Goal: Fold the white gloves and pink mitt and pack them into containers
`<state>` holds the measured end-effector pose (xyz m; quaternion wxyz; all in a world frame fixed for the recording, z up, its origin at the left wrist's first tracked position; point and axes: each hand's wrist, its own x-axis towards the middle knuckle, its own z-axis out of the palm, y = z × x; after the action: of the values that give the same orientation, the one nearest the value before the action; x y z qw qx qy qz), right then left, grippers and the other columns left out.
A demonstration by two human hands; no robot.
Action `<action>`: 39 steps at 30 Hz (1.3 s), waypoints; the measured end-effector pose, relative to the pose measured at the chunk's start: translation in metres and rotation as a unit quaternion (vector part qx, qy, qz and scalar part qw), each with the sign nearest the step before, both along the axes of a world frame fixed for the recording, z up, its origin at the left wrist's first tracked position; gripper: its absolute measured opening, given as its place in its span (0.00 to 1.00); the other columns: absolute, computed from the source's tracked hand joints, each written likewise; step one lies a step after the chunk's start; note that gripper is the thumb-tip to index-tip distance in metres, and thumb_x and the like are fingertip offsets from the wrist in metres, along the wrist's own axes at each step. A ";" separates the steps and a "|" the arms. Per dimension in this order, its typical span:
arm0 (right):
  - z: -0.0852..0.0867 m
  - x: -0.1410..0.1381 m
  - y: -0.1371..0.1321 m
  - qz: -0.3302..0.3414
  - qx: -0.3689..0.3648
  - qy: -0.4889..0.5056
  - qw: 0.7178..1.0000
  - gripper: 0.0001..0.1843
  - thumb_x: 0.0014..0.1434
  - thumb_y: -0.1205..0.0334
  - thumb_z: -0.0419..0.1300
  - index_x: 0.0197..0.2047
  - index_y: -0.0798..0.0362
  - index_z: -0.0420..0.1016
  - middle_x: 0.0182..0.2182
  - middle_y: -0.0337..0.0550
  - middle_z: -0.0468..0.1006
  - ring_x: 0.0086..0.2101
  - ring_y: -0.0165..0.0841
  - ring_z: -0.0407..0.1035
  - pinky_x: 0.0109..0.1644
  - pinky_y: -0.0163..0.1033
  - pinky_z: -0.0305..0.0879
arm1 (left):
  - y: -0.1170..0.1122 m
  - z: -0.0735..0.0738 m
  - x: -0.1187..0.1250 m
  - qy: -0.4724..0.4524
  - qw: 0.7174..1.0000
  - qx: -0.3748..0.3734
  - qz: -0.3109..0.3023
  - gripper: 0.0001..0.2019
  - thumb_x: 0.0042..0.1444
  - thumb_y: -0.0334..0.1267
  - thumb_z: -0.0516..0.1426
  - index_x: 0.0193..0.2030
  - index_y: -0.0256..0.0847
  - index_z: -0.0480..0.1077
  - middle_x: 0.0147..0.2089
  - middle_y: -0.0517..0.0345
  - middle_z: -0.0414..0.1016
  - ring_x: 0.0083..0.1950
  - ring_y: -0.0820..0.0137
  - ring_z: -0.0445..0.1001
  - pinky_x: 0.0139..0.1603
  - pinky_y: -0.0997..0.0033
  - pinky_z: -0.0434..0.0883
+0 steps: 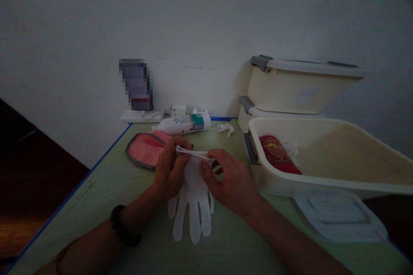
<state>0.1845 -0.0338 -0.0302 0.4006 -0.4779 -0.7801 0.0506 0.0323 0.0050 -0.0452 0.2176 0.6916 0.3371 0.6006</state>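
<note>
White cloth gloves (pixel 195 182), apparently a pair laid together, hang between my hands with the fingers pointing toward me. My left hand (pixel 172 167) pinches the left corner of the cuff. The right corner is gripped between the thumb and fingers of my right hand (pixel 230 180). The cuff edge is stretched nearly straight between both hands. Just behind my left hand lies a pink cloth (pixel 145 150) with a dark checked border, partly hidden by that hand.
A white bottle (pixel 183 123) lies on its side near the wall, with a white pump head (pixel 226 129) beside it. At right stands an open cream bin (pixel 274 184) holding a red packet (pixel 279 154). A translucent lid (pixel 342 215) lies in front. A phone (pixel 138 86) leans at back left.
</note>
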 end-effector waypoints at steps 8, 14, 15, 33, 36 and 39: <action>-0.003 0.001 -0.001 0.008 -0.040 0.075 0.996 0.06 0.60 0.61 0.49 0.41 0.50 0.56 0.25 0.37 0.73 0.23 0.30 0.71 0.25 0.34 0.67 | -0.001 0.000 0.001 -0.006 1.000 -0.011 0.014 0.04 0.50 0.30 0.50 0.32 0.41 0.62 0.28 0.61 0.65 0.28 0.71 0.62 0.27 0.71 0.60; -0.002 0.002 -0.001 0.039 0.006 0.033 0.999 0.10 0.59 0.66 0.49 0.45 0.50 0.60 0.35 0.41 0.74 0.30 0.29 0.71 0.30 0.34 0.68 | -0.002 0.000 0.001 0.004 1.000 0.013 -0.005 0.05 0.51 0.29 0.49 0.33 0.42 0.62 0.28 0.61 0.64 0.28 0.70 0.62 0.28 0.68 0.60; -0.002 0.001 -0.001 0.041 0.008 0.025 0.999 0.09 0.59 0.67 0.49 0.45 0.51 0.61 0.36 0.41 0.73 0.31 0.29 0.70 0.31 0.34 0.68 | -0.003 0.000 0.001 0.009 1.000 0.018 -0.006 0.05 0.51 0.29 0.49 0.33 0.43 0.62 0.28 0.61 0.63 0.28 0.69 0.62 0.28 0.67 0.60; 0.000 0.000 -0.003 0.005 -0.010 0.043 0.999 0.07 0.61 0.61 0.48 0.42 0.52 0.59 0.24 0.38 0.75 0.20 0.29 0.70 0.21 0.31 0.62 | 0.000 0.001 -0.001 -0.005 1.000 -0.007 -0.002 0.04 0.49 0.30 0.50 0.32 0.42 0.62 0.28 0.61 0.64 0.28 0.70 0.63 0.28 0.70 0.60; 0.000 0.000 -0.003 0.008 -0.004 0.061 0.998 0.07 0.61 0.62 0.48 0.43 0.52 0.59 0.25 0.38 0.74 0.20 0.28 0.69 0.22 0.31 0.62 | -0.001 -0.001 -0.002 0.014 1.000 0.010 -0.016 0.03 0.52 0.34 0.51 0.35 0.41 0.63 0.30 0.59 0.65 0.31 0.69 0.64 0.30 0.70 0.61; -0.001 0.001 -0.001 0.018 0.001 0.086 0.996 0.07 0.61 0.63 0.48 0.44 0.51 0.58 0.28 0.39 0.74 0.22 0.28 0.69 0.24 0.32 0.63 | -0.005 0.001 -0.001 0.048 0.998 0.030 -0.010 0.03 0.54 0.37 0.52 0.35 0.41 0.63 0.30 0.59 0.65 0.31 0.69 0.65 0.31 0.70 0.63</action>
<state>0.1853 -0.0351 -0.0315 0.4658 -0.4572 -0.7513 0.0982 0.0316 0.0004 -0.0443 0.1866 0.7292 0.3221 0.5742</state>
